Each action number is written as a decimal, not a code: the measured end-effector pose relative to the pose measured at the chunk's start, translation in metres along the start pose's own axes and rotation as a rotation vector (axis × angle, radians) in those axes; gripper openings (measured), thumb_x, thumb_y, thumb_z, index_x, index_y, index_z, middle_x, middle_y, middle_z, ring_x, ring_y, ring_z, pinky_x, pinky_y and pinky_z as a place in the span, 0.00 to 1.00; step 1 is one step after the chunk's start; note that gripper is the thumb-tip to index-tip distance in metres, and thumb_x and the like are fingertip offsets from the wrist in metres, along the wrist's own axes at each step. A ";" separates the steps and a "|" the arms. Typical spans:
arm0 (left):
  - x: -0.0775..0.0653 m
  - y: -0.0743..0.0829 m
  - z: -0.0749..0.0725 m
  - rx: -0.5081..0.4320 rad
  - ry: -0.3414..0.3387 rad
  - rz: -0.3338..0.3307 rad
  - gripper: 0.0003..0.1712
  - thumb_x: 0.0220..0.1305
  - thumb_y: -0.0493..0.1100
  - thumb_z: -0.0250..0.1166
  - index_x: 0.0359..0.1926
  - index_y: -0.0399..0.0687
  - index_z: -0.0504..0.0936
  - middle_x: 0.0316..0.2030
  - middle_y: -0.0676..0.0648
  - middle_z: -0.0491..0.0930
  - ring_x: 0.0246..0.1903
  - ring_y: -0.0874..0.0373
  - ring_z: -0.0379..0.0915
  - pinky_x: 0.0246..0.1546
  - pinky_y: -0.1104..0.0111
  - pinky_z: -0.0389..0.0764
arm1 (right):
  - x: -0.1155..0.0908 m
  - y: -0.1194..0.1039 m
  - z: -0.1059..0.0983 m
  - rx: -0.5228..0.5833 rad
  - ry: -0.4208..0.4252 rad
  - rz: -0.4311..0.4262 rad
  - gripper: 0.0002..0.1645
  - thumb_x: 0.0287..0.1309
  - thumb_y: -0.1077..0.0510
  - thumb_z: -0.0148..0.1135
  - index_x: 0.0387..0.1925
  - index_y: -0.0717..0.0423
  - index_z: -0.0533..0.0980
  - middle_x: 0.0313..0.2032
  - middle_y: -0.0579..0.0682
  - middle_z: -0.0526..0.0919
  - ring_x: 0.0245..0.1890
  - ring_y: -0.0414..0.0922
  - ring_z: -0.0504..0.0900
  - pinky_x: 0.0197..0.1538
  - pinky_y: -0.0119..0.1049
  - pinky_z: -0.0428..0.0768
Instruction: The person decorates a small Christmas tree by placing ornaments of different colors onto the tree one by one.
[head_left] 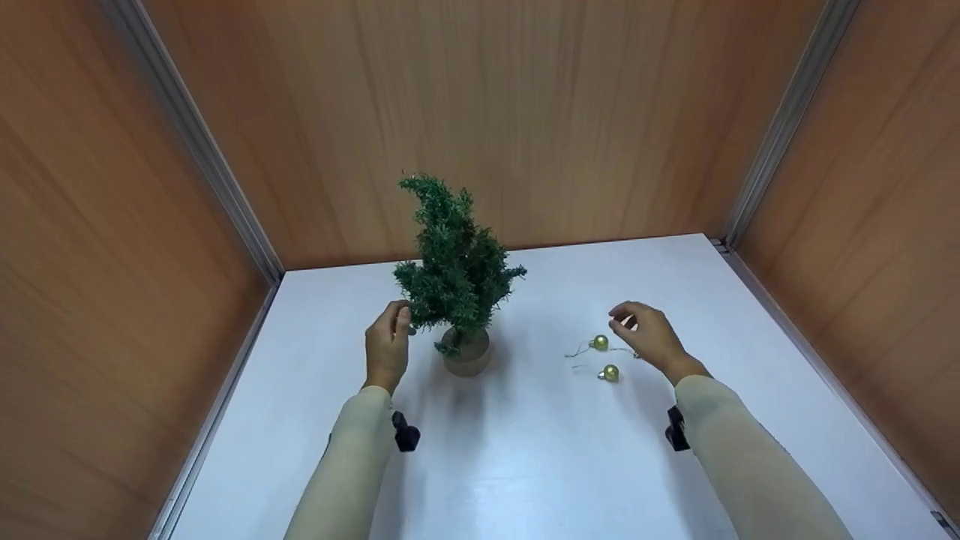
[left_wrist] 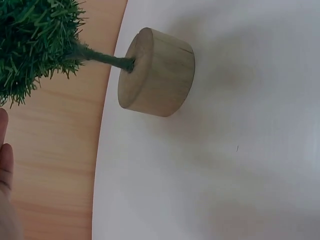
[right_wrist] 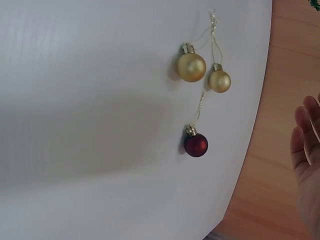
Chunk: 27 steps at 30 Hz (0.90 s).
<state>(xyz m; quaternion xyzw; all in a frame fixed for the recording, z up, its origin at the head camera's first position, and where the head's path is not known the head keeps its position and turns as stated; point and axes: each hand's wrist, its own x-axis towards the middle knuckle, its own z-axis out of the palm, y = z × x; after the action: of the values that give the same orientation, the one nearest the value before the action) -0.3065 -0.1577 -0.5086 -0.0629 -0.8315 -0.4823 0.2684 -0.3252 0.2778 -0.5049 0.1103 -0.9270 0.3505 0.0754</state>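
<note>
A small artificial Christmas tree (head_left: 454, 277) stands upright on a round wooden base (left_wrist: 162, 75). My left hand (head_left: 386, 346) is at its lower left branches, fingertips right at the green needles, thumb up. Over the table to the right, my right hand (head_left: 654, 339) hovers with fingers loosely bent and a gap between thumb and forefinger; nothing shows in it. Below it lie a gold bauble (head_left: 599, 343), another gold bauble (head_left: 610, 373) and a dark red bauble (right_wrist: 196, 145), each with a thin gold string. The right hand mostly hides the red one in the head view.
The white table (head_left: 480, 465) is enclosed by a wood-grain back panel (head_left: 525, 127) and two side panels. Grey metal posts (head_left: 202, 142) join the panels at the corners. The tree stands left of the baubles.
</note>
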 end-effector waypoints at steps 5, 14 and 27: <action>-0.004 0.004 0.003 -0.004 0.036 0.030 0.20 0.77 0.51 0.48 0.50 0.45 0.81 0.35 0.46 0.81 0.31 0.57 0.78 0.33 0.58 0.82 | -0.009 0.010 0.013 -0.001 -0.039 0.021 0.15 0.66 0.56 0.61 0.51 0.58 0.79 0.47 0.55 0.81 0.46 0.51 0.80 0.49 0.47 0.81; 0.000 0.008 0.007 0.087 0.092 0.055 0.18 0.77 0.50 0.49 0.44 0.46 0.82 0.30 0.48 0.79 0.29 0.58 0.76 0.29 0.61 0.80 | -0.020 0.023 0.029 0.026 -0.081 0.042 0.16 0.65 0.55 0.63 0.50 0.60 0.79 0.47 0.55 0.81 0.47 0.53 0.80 0.51 0.50 0.81; -0.001 0.008 0.008 0.118 0.107 0.082 0.20 0.78 0.52 0.47 0.40 0.46 0.81 0.27 0.48 0.76 0.25 0.58 0.74 0.25 0.63 0.76 | -0.028 0.037 0.046 0.034 -0.170 0.097 0.24 0.61 0.56 0.67 0.57 0.61 0.76 0.54 0.58 0.79 0.56 0.58 0.75 0.57 0.54 0.77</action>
<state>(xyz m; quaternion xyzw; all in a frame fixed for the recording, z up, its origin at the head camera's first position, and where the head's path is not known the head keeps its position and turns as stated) -0.3053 -0.1470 -0.5062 -0.0551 -0.8398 -0.4237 0.3350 -0.3104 0.2783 -0.5687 0.0958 -0.9282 0.3588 -0.0227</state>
